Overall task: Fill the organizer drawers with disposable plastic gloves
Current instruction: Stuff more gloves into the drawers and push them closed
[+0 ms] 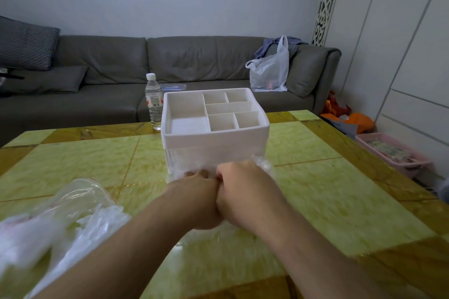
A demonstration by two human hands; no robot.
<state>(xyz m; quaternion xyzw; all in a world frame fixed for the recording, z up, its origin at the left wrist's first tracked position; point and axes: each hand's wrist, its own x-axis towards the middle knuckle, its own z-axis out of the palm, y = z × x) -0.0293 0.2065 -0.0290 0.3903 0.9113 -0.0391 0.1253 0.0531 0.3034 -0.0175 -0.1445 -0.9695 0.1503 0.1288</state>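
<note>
Head view, hands: your left hand (201, 198) and right hand (239, 189) sit knuckle to knuckle at the front of the organizer (215, 128), both curled around crumpled clear gloves (263, 165) that they press at its lower front.
Head view, drawer: the clear drawer front is mostly hidden behind your hands, so you cannot tell how far it stands open.
Head view, glove supply: a loose heap of more gloves (68, 216) lies near the table's front-left corner, blurred, just beside your left forearm.
Head view, organizer place: it stands mid-table toward the far edge, top compartments bare.
Risk, slide: pushing hard may shove the light organizer back toward the water bottle (153, 101) just behind its left corner, and tip that.
Risk, snag: film caught at the drawer's rim would likely jam it on closing.
Risk, sweep: your left forearm could drag the heap off the front edge.
Room: the table (328, 189) lies open to the right and left of the organizer; the far edge is close behind it.
</note>
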